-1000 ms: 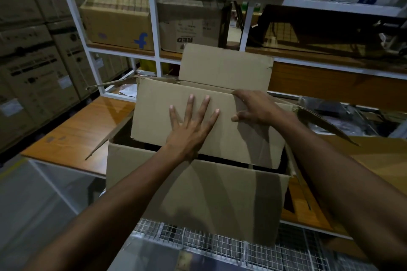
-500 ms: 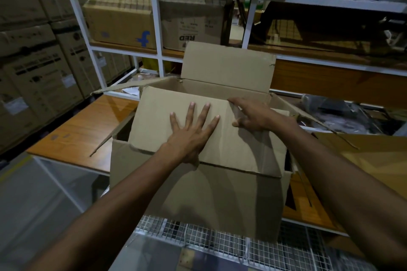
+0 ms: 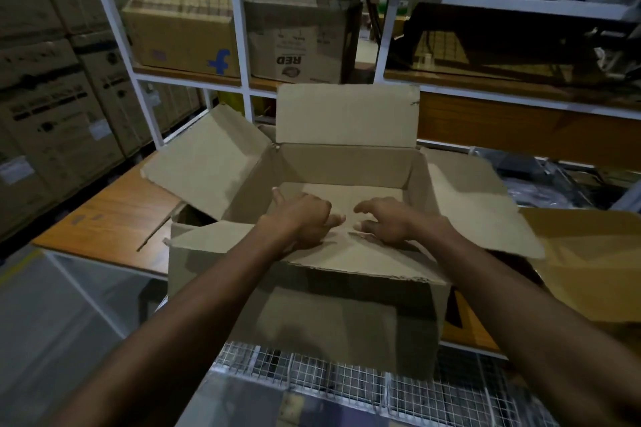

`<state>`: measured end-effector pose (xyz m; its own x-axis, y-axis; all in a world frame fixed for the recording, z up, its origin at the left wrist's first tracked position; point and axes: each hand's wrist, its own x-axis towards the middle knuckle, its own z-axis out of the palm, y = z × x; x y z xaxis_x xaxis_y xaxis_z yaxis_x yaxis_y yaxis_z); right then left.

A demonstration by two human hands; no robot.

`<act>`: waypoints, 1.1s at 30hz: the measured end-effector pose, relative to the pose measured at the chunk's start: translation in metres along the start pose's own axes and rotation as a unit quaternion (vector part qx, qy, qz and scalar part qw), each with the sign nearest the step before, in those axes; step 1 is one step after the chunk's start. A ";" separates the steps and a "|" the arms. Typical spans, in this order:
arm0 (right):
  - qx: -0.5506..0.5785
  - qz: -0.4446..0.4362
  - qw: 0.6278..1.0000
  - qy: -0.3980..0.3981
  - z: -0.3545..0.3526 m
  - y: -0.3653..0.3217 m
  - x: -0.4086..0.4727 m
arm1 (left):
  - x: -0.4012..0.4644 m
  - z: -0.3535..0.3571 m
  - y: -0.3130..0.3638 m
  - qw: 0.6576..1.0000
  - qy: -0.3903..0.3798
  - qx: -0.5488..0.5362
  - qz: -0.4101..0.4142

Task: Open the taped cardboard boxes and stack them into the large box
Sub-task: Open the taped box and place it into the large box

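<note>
An open cardboard box sits down inside the large box, with all its flaps spread outward. The far flap stands upright, the left flap and right flap lean outward. The near flap is folded toward me over the large box's front wall. My left hand lies on the near fold with its fingers curled over the rim into the box. My right hand rests on the same fold beside it, fingers loosely bent, thumb and forefinger apart. The inner box looks empty.
The large box stands at the edge of a wooden table, over a wire mesh cart. Another cardboard piece lies to the right. A white shelf frame with boxes stands behind; stacked cartons fill the left.
The smaller box has dropped into the large box and its flaps have opened out. Both hands moved from its outer face to the near rim, fingers now curled.
</note>
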<state>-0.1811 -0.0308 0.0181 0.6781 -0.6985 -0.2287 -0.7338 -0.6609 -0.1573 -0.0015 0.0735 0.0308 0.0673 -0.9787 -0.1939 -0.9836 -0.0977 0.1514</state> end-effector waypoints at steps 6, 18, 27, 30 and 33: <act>0.097 0.013 0.995 -0.012 -0.038 0.012 -0.007 | 0.006 -0.022 0.012 1.000 0.000 -0.007 -0.012; 0.026 0.065 0.997 0.026 -0.042 0.067 -0.008 | 0.021 -0.025 0.035 0.999 0.027 -0.006 0.025; -0.011 0.137 0.987 0.085 -0.030 0.110 -0.031 | 0.034 -0.014 0.053 0.999 0.003 0.018 0.042; -0.022 0.146 0.986 0.083 -0.022 0.120 -0.038 | 0.046 -0.004 0.056 0.999 0.001 0.016 0.046; -0.019 0.138 0.987 0.082 -0.019 0.123 -0.041 | 0.056 0.004 0.060 0.999 -0.002 0.013 0.044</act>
<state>-0.2980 -0.0888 0.0262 0.4528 -0.8861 -0.0988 -0.8913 -0.4471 -0.0749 -0.0576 0.0135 0.0256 -0.0199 -0.9825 -0.1851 -0.9896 -0.0070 0.1436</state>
